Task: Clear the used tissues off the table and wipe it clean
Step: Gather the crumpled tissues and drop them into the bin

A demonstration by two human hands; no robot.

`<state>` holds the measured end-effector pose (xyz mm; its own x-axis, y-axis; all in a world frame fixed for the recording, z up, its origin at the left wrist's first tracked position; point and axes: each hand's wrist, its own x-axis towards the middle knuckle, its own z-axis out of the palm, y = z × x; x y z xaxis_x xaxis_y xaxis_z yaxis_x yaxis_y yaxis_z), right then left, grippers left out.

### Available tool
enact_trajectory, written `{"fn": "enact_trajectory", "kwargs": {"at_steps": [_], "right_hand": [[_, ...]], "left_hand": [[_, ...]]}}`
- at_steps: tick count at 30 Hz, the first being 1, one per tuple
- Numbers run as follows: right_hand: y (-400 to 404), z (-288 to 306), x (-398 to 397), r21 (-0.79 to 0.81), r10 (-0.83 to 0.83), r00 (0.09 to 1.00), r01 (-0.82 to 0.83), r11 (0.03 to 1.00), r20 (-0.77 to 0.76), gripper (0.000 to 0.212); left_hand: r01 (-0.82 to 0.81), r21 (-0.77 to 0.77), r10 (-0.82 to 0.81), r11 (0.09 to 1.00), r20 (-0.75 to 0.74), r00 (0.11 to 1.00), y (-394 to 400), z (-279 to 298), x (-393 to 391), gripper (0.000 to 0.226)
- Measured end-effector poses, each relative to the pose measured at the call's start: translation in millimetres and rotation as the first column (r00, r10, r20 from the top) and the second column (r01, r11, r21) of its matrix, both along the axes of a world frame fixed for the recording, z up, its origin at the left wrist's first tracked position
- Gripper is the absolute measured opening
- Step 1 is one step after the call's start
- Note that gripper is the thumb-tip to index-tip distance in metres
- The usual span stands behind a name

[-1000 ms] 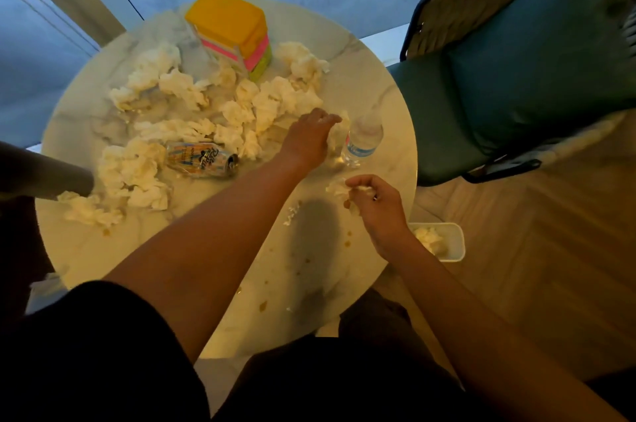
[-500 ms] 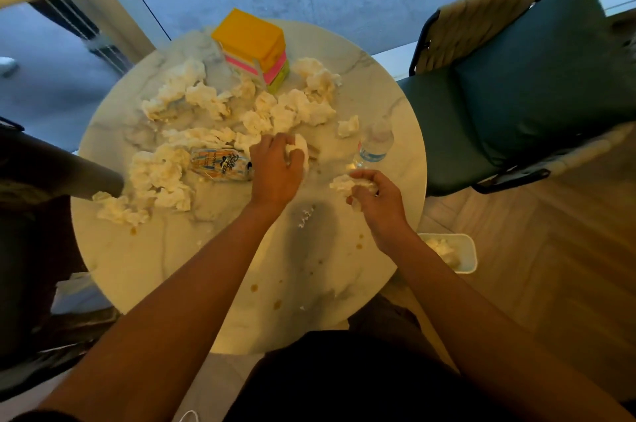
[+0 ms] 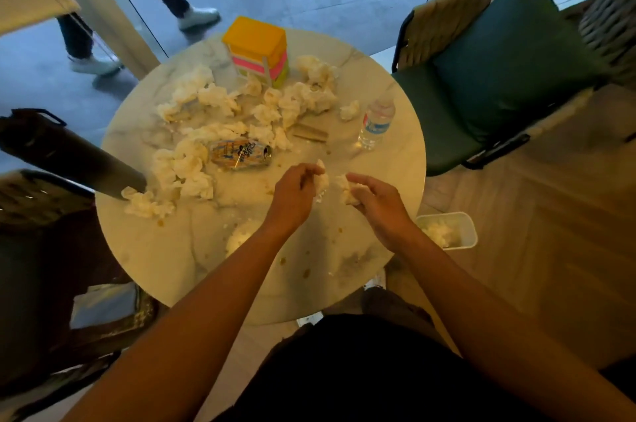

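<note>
You're holding both hands over the near-right part of the round marble worktop (image 3: 165,249). Your left hand (image 3: 296,192) is gripping a crumpled tissue (image 3: 321,182), fingers curled round it. Your right hand (image 3: 377,199) is pinching a second wad (image 3: 347,192) w/ thumb and fingers, the two wads sitting just beside each other. The rest of the used tissues (image 3: 192,167) are lying scattered across the far and left parts of the worktop (lots of clumps, approx. a dozen-plus). A drink can (image 3: 241,155) is lying on its side among them. A clear water bottle (image 3: 377,122) is standing near the right edge, and a yellow/pink box (image 3: 256,46) is sitting at the far edge. Brown spots (image 3: 306,272) are showing on the near surface. A white bin (image 3: 461,230) w/ tissues in it is sitting on the floor just beside the worktop, right side. A green chair (image 3: 481,87) is standing beyond it.
</note>
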<state>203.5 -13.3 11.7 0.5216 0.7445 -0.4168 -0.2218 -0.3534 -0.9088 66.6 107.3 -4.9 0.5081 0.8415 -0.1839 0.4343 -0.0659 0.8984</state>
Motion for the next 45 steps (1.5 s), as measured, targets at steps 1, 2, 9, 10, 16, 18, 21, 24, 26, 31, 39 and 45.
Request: {"fn": "enact_trajectory", "kwargs": {"at_steps": [1,2,9,10,16,18,21,24,26,31,39,45], "right_hand": [[-7,-2,0,-0.002,0.019,0.999,-0.019,1.000,0.040,0.030],[-14,-3,1,-0.003,0.029,0.997,-0.028,1.000,0.071,0.030],[-54,-5,26,-0.074,0.015,0.945,0.010,0.997,0.328,0.016],[-59,-5,31,-0.081,0.007,0.941,0.022,0.997,0.340,0.015],[-102,-7,70,-0.140,-0.083,0.979,0.110,0.984,0.185,0.016],[-120,-13,93,-0.191,-0.068,0.968,0.115,0.975,0.241,0.018],[-149,-17,134,-0.190,-0.068,0.988,0.094,0.977,0.137,0.027],[-176,-31,181,-0.195,-0.028,0.999,0.035,0.980,0.040,0.032],[-193,-46,210,-0.216,0.075,0.993,-0.055,0.975,0.088,0.036],[-229,-87,276,-0.313,0.062,0.992,-0.025,0.949,0.107,0.034],[-247,-188,333,-0.425,-0.011,0.988,0.075,0.902,0.152,0.027],[-246,-302,351,-0.458,-0.085,0.970,0.184,0.870,0.229,0.020]], "left_hand": [[0.030,-0.032,-0.030,0.999,-0.005,1.000,-3,0,0,0.028],[0.065,-0.046,-0.065,0.997,-0.002,0.998,-6,1,0,0.030],[0.277,-0.013,-0.277,0.961,-0.012,0.961,-30,1,23,0.047],[0.291,-0.002,-0.291,0.957,-0.030,0.956,-35,3,29,0.043],[0.381,0.070,-0.377,0.922,-0.058,0.924,-75,10,82,0.026],[0.400,0.100,-0.392,0.911,-0.092,0.915,-93,8,105,0.024],[0.393,0.061,-0.384,0.918,-0.125,0.915,-125,2,144,0.024],[0.297,-0.007,-0.295,0.955,-0.146,0.944,-161,-14,180,0.025],[0.258,-0.006,-0.254,0.966,-0.189,0.948,-184,-30,204,0.025],[0.122,-0.134,-0.160,0.983,-0.332,0.930,-226,-73,255,0.033],[0.002,-0.175,-0.057,0.985,-0.306,0.950,-251,-157,299,0.019],[0.061,-0.152,-0.116,0.987,-0.384,0.916,-248,-283,334,0.017]]}}
